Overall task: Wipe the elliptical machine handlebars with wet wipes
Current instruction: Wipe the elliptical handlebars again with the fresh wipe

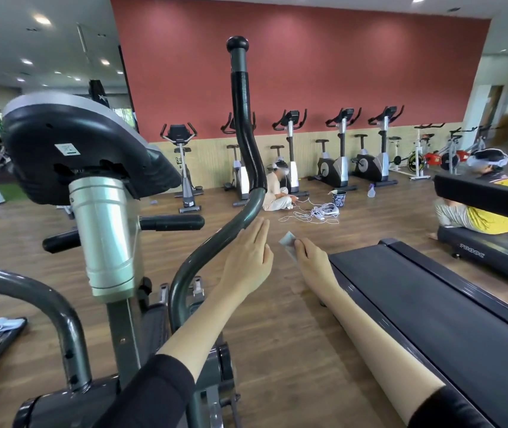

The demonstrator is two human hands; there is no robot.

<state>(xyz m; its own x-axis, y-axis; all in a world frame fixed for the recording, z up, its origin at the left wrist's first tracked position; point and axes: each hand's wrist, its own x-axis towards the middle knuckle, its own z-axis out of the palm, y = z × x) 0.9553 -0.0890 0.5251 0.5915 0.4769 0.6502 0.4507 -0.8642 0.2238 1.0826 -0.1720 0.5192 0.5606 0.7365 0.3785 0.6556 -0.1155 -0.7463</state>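
Head view: left hand (pixel 251 257) flat and empty beside the upright-running handlebar (pixel 243 125), nearer than right hand (pixel 311 257), which pinches the wipe (pixel 288 242).

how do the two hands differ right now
The left hand is flat with fingers straight, empty, lying against the elliptical handlebar. The right hand is curled, pinching a wet wipe, and is clear of the bar. Both reach forward with palms down, bare forearms and dark sleeves pushed up.
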